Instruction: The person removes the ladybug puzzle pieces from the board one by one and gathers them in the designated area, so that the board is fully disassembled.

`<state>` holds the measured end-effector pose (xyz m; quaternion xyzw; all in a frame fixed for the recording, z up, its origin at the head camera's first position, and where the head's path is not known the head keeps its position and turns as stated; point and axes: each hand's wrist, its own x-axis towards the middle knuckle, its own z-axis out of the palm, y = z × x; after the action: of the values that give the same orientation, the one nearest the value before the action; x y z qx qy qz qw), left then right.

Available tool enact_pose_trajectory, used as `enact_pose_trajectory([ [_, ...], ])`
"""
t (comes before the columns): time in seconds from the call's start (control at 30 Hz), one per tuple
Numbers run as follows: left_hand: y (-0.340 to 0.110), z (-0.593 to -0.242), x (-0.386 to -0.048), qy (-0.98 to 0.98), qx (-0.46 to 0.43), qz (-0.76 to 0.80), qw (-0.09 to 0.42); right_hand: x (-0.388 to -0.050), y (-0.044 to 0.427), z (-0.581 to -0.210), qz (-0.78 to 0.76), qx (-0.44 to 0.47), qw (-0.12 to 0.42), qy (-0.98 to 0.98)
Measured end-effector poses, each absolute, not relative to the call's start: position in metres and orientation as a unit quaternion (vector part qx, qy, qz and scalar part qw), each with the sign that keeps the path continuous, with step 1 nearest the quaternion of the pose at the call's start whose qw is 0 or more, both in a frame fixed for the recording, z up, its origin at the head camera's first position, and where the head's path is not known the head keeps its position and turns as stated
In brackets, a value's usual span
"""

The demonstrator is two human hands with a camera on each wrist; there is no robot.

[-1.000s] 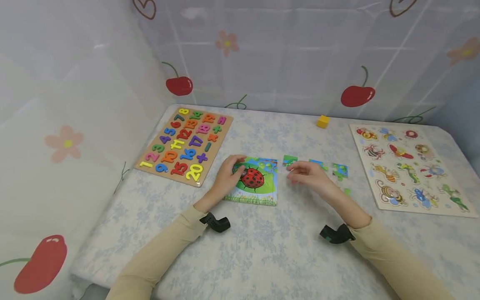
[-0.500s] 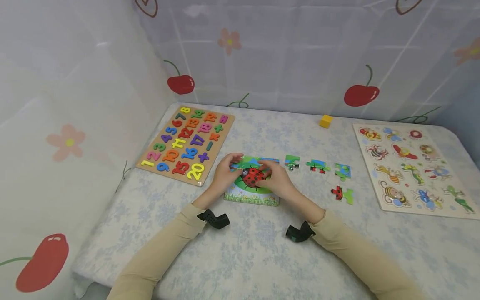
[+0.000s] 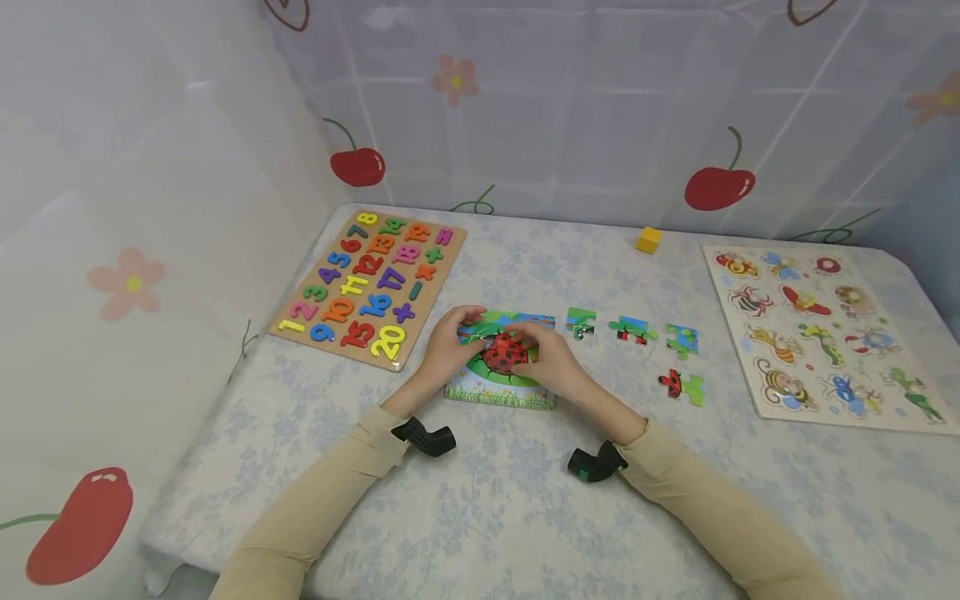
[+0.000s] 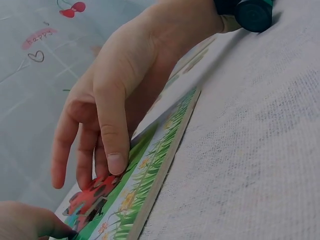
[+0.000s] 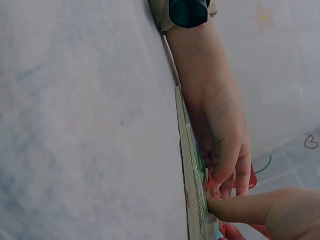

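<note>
Risking a snag, the ladybug piece (image 4: 85, 200) is sitting tilted over the middle of the puzzle board (image 3: 502, 397): pressing it down skewed could be jamming its tabs or springing it loose. The right hand (image 3: 551, 358) is apparently pinching it, reaching in from the right; the left hand (image 3: 446, 346) is arching over the left side, thumb and fingers apart.

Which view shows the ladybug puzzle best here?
The head view: it shows the ladybug puzzle from above, though the left hand and right hand partly cover it. The left wrist view shows it slanted and cut off by the frame; the right wrist view shows it nearly edge-on, its picture hard to read.
</note>
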<state>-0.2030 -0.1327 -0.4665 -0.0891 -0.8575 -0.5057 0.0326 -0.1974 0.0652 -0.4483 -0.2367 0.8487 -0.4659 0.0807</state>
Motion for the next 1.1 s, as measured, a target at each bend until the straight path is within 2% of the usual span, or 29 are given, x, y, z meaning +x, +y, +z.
enact_pose_trajectory([
  [0.3,-0.132,-0.466,-0.203,-0.864,-0.087,-0.495,0.038,-0.197,0.062,-0.451,-0.507,-0.231,0.063,0.828],
  [0.57,-0.132,-0.464,-0.202,-0.863,-0.087,-0.496,0.04,-0.2,0.061,-0.451,-0.614,-0.09,0.083,0.78],
  [0.7,-0.132,-0.465,-0.202,-0.863,-0.089,-0.495,0.044,-0.202,0.065,-0.448,-0.641,-0.054,0.085,0.761],
  [0.87,-0.131,-0.466,-0.202,-0.862,-0.093,-0.495,0.046,-0.205,0.088,-0.437,-0.628,-0.032,0.086,0.773],
  [1.1,-0.132,-0.467,-0.201,-0.862,-0.096,-0.494,0.051,-0.194,0.151,-0.425,-0.6,-0.021,0.066,0.797],
])
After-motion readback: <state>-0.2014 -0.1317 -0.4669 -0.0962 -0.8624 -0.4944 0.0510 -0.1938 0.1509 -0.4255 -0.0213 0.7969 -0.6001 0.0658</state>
